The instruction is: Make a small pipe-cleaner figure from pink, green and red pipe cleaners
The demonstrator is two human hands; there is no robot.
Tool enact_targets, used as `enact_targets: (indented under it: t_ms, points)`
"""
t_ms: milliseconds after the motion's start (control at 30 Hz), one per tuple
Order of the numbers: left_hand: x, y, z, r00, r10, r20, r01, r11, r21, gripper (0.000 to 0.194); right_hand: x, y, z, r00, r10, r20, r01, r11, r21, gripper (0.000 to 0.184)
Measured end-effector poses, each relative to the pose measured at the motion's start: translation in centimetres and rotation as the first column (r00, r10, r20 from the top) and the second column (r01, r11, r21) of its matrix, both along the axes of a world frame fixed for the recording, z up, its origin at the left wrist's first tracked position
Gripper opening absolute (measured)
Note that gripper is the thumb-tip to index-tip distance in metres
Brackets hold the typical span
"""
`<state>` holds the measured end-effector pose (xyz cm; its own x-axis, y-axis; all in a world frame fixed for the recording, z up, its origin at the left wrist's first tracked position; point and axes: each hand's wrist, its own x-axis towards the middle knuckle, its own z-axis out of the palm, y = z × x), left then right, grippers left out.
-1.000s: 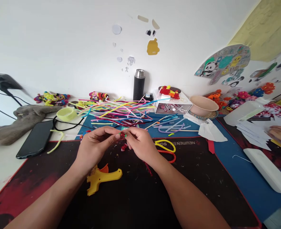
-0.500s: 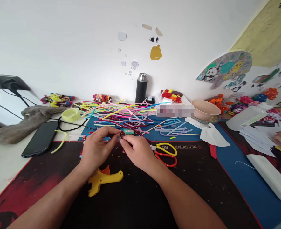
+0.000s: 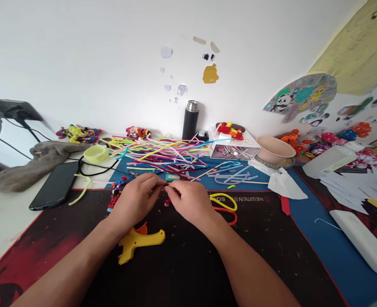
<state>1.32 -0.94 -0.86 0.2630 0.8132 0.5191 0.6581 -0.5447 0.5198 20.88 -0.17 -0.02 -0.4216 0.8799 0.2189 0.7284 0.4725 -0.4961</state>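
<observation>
My left hand [image 3: 140, 197] and my right hand [image 3: 188, 199] meet above the black mat, fingertips pinched together. Whatever they hold is small and mostly hidden by the fingers; I cannot make it out. Just below the fingertips is a small dark red bit [image 3: 167, 203]. Beside my left hand lies a colourful pipe-cleaner figure [image 3: 116, 192], partly covered. Under my left wrist is a yellow plastic glue gun-like tool [image 3: 140, 242] with an orange part. Scissors [image 3: 224, 201] with yellow and red handles lie partly behind my right hand.
Behind my hands spreads a pile of coloured pipe cleaners [image 3: 163, 151]. A black flask [image 3: 191, 121], a box [image 3: 235, 149] and a pink bowl [image 3: 275, 150] stand near the wall. On the left are a phone [image 3: 54, 186] and a yellow-green coil [image 3: 95, 154]; on the right, a white device [image 3: 361, 243].
My fingertips have shifted slightly right, staying close together. My left hand now leaves more of the colourful figure showing. Another person's hand at the far right has left the view.
</observation>
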Motion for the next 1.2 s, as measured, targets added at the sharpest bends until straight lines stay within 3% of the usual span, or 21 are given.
enact_targets:
  t_ms: [300, 567, 667, 800, 967, 1067, 1200]
  points:
    - [-0.2, 0.3, -0.2, 0.998, -0.030, -0.062, 0.030, 1.000, 0.009, 0.022, 0.3, 0.2, 0.7, 1.000, -0.011, 0.010, 0.012, 0.997, -0.079, 0.014]
    - [-0.5, 0.1, -0.1, 0.989, -0.049, -0.140, 0.054, 0.998, 0.032, 0.025, 0.3, 0.1, 0.7, 0.999, -0.018, 0.035, 0.021, 0.997, -0.079, 0.020]
    - [-0.3, -0.2, 0.4, 0.999, -0.031, -0.016, 0.030, 0.999, -0.045, 0.023, 0.2, 0.2, 0.3, 0.995, -0.041, -0.095, 0.029, 0.992, -0.122, 0.018]
    - [-0.1, -0.6, 1.2, 0.963, 0.096, 0.251, -0.028, 0.965, -0.260, 0.021, -0.1, 0.2, -0.3, 0.934, -0.070, -0.350, -0.014, 0.973, -0.232, 0.016]
    - [0.2, -0.8, 2.2, 0.846, 0.131, 0.518, 0.125, 0.894, -0.430, 0.031, -0.4, 0.1, -0.2, 0.828, -0.141, -0.543, -0.072, 0.933, -0.352, 0.022]
    - [0.4, -0.7, 2.3, 0.818, 0.105, 0.566, 0.190, 0.879, -0.438, 0.040, -0.3, 0.2, -0.1, 0.768, -0.185, -0.613, -0.079, 0.922, -0.378, 0.026]
    - [0.5, -0.6, 1.7, 0.864, 0.099, 0.494, 0.166, 0.869, -0.466, 0.037, -0.4, 0.2, -0.2, 0.716, -0.208, -0.666, -0.110, 0.909, -0.402, 0.029]
